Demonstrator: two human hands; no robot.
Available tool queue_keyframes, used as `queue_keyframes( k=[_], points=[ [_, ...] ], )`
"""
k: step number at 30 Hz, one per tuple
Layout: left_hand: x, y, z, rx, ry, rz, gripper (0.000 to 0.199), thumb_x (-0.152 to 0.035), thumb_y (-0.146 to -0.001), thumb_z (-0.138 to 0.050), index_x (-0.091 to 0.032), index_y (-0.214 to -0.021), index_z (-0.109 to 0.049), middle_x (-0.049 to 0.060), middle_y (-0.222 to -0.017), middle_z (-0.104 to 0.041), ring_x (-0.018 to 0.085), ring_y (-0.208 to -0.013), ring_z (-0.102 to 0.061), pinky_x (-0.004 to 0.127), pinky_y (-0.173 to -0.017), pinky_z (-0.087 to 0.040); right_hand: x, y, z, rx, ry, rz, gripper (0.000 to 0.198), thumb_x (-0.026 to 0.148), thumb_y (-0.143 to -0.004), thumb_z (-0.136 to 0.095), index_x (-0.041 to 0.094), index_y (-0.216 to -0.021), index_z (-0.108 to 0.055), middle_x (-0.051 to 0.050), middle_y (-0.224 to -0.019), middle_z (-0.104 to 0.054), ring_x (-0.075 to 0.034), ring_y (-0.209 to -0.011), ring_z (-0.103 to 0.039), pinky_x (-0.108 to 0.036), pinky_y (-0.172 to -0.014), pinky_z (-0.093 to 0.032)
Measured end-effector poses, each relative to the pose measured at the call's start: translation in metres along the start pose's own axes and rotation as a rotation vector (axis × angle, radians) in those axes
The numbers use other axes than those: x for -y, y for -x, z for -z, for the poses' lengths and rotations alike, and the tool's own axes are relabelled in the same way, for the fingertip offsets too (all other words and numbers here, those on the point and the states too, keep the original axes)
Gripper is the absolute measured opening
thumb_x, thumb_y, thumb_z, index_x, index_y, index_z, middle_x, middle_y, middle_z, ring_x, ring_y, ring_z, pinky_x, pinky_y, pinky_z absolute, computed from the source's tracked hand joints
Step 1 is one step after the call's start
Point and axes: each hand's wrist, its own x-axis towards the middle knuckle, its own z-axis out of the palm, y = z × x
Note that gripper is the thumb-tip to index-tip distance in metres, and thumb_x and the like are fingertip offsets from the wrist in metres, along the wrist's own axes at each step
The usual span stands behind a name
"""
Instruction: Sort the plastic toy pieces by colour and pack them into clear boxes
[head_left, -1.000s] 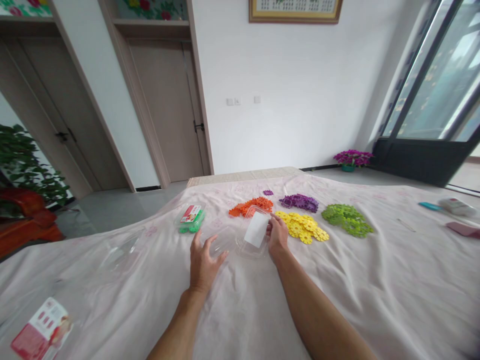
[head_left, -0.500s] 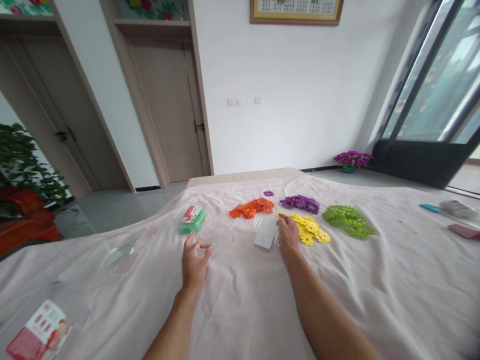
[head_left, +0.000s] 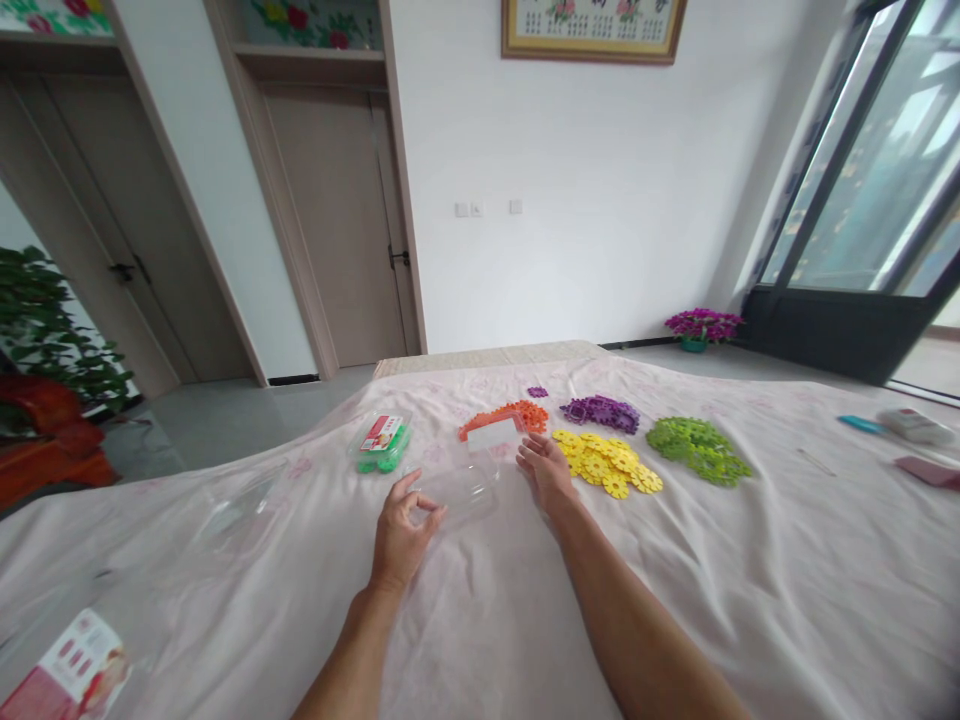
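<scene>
My left hand (head_left: 405, 530) has thumb and fingers curled on the left edge of a clear plastic box (head_left: 469, 495), its lid open. The raised lid, with a white label (head_left: 493, 433) on it, stands tilted up in front of the orange pieces (head_left: 531, 413). My right hand (head_left: 547, 475) is at the lid's right side with its fingers stretched out; whether they touch it I cannot tell. Just right of that hand lie yellow flower-shaped plastic discs (head_left: 604, 463). To the left sits a closed clear box with green pieces (head_left: 382, 445) inside.
Purple pieces (head_left: 600, 411) and light green pieces (head_left: 697, 448) lie in piles on the pale cloth (head_left: 675, 590). One purple piece (head_left: 537, 392) lies apart. Clear packaging (head_left: 236, 510) and a labelled package (head_left: 71, 665) are at left; a white packet (head_left: 911, 427) is at far right.
The labelled lid has swung up and left from lying flat beside the yellow discs. My right hand has moved left with it, fingers now spread. My left hand has shifted slightly right and nearer me.
</scene>
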Motion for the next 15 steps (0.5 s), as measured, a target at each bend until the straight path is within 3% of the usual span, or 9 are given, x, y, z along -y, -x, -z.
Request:
queue_keyframes(
  k=[4, 10, 15],
  points=[
    [0.0013, 0.0012, -0.0037, 0.082, 0.009, -0.045, 0.009, -0.028, -0.078, -0.067, -0.022, -0.083, -0.069, 0.009, -0.137, -0.049, 0.027, -0.128, -0.048, 0.046, -0.109, -0.038, -0.0056, 0.0026, 0.0019, -0.008, 0.139, -0.015, 0.036, 0.02, -0.061, -0.068, 0.021, -0.097, -0.068, -0.007, -0.105, -0.069, -0.022, -0.094, -0.066, -0.034, -0.081, -0.055],
    [-0.0004, 0.0026, -0.0074, 0.113, 0.072, -0.062, 0.045, -0.041, -0.076, -0.072, -0.025, -0.117, -0.063, 0.012, -0.148, -0.033, 0.03, -0.136, -0.039, 0.049, -0.111, -0.037, -0.008, 0.0076, 0.0043, 0.043, 0.303, 0.102, 0.039, 0.022, -0.065, -0.061, 0.021, -0.104, -0.069, -0.005, -0.1, -0.072, -0.021, -0.098, -0.065, -0.034, -0.089, -0.05],
    [0.0022, 0.0017, -0.0106, 0.184, 0.232, 0.044, 0.061, -0.052, -0.078, -0.066, -0.025, -0.132, -0.052, 0.013, -0.152, -0.026, 0.03, -0.139, -0.034, 0.046, -0.105, -0.043, -0.0088, 0.0101, 0.0019, 0.136, 0.399, 0.119, 0.033, 0.023, -0.069, -0.058, 0.022, -0.101, -0.068, -0.004, -0.102, -0.072, -0.019, -0.095, -0.065, -0.031, -0.087, -0.051]
  ],
)
